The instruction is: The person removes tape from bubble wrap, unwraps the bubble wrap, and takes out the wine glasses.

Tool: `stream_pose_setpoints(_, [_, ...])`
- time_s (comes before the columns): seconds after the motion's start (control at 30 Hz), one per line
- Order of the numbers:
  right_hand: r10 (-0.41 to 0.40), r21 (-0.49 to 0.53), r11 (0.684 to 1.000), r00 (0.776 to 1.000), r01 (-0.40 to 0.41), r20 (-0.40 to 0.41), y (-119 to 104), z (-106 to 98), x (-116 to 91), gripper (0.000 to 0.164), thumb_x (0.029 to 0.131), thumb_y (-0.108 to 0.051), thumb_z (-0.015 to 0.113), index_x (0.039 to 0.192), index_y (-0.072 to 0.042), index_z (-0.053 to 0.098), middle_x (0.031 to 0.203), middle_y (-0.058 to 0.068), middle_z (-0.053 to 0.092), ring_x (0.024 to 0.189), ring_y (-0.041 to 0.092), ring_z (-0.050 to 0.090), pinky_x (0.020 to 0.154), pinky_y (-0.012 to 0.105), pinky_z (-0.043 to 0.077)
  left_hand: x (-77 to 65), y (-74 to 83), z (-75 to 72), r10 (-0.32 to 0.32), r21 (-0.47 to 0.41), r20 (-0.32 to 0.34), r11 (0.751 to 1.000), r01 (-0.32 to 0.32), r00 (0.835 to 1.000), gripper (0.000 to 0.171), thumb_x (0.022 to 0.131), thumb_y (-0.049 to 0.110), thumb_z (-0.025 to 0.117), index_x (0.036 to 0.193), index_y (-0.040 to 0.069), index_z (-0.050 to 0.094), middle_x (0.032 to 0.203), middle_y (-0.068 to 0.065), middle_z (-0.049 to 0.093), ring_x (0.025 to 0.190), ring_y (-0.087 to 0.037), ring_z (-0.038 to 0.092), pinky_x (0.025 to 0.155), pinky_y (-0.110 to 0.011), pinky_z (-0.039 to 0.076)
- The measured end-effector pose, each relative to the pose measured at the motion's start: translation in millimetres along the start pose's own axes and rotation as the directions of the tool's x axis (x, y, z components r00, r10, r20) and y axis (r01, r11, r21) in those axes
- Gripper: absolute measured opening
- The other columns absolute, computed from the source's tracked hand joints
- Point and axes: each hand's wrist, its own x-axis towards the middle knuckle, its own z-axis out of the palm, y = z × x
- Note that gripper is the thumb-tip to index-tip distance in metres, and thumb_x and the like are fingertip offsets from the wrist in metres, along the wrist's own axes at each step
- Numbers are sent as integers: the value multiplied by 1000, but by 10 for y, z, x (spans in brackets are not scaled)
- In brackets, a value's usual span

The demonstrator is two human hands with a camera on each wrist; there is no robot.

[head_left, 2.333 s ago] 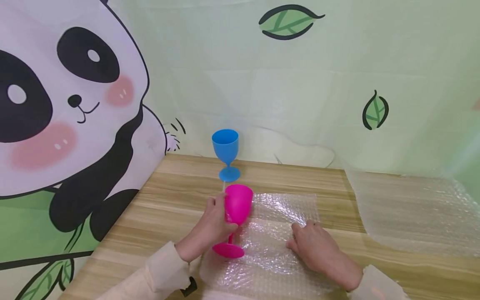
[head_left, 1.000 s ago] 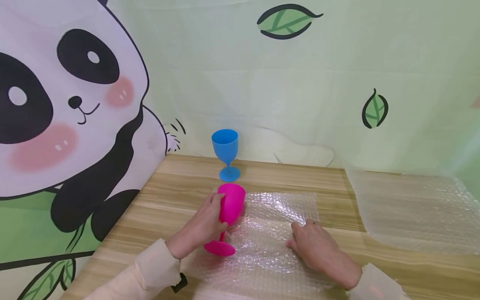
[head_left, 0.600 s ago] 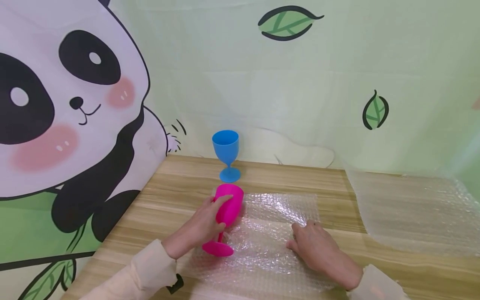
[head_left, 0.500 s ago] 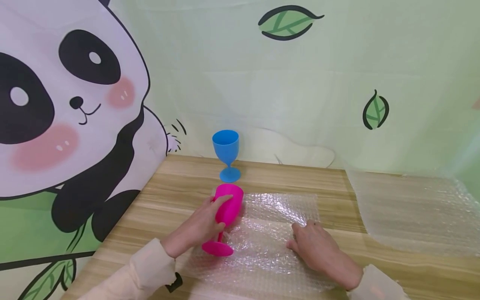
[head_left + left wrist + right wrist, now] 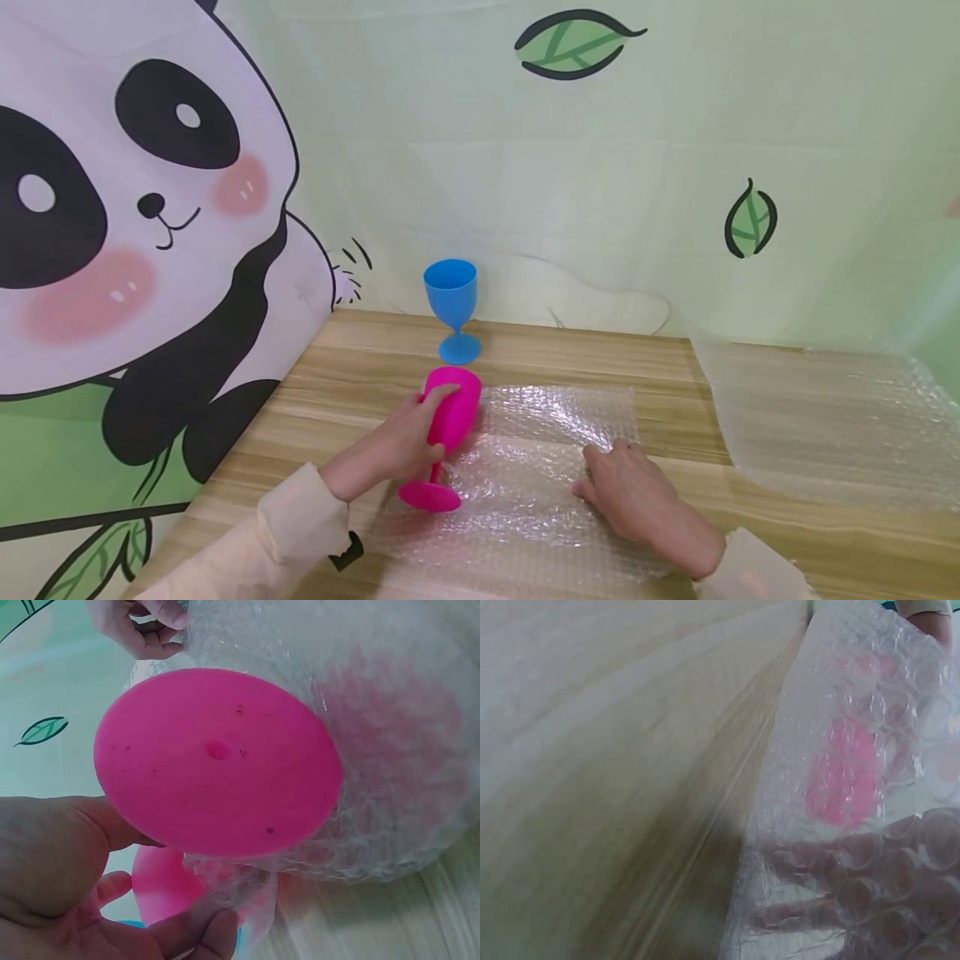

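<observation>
My left hand (image 5: 397, 437) grips a pink plastic goblet (image 5: 459, 408) by its bowl, the rim tilted away and the round foot (image 5: 217, 757) facing the left wrist camera. Clear bubble wrap (image 5: 540, 508) spreads beneath it and to its right; in the left wrist view some film reaches the fingers around the bowl. At the right side of the sheet, my right hand (image 5: 637, 492) pinches the wrap's edge between thumb and curled fingers. The right wrist view shows those fingers blurred through the bubbles. Behind the pink goblet, a blue goblet (image 5: 451, 292) stands upright.
Another bubble wrap sheet (image 5: 832, 425) lies at the right of the wood-grain table (image 5: 337, 367), reaching up against the back. A pale green backdrop (image 5: 465, 167) with a printed panda (image 5: 172, 225) and leaves rises behind and to the left.
My left hand has moved left with the pink goblet, from above the wrap toward its left side. The wrap's left part has shifted left too. My right hand stays in place.
</observation>
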Motion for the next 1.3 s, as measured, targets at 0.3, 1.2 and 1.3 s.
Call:
stream_pose_setpoints(0.3, [-4,29,1000,1000,4,-8,9,-17,-5,32,91,-32,77,80,-11,55,65,5,52,66,26,52,62,45,48,27,79,12,-37,7,-35,999,37,999,63,97,12,74,150,10,39,127,-31,49,99,-35,61,79,-49,61])
stream_pose_setpoints(1.2, [11,32,999,1000,-12,15,-7,-43,-8,33,91,-32,78,82,-11,54,66,6,52,66,24,51,62,43,47,102,-128,-13,-201,-323,2,927,191,980,102,92,19,76,160,-3,4,132,-31,49,100,-36,61,69,-40,60])
stream_pose_setpoints(1.3, [14,29,999,1000,-15,15,-7,-40,-8,33,91,-32,78,83,-11,55,67,6,52,67,25,52,63,44,47,111,-121,-9,-212,-309,3,929,202,977,100,96,30,74,160,-1,5,130,-29,52,104,-37,62,77,-42,60])
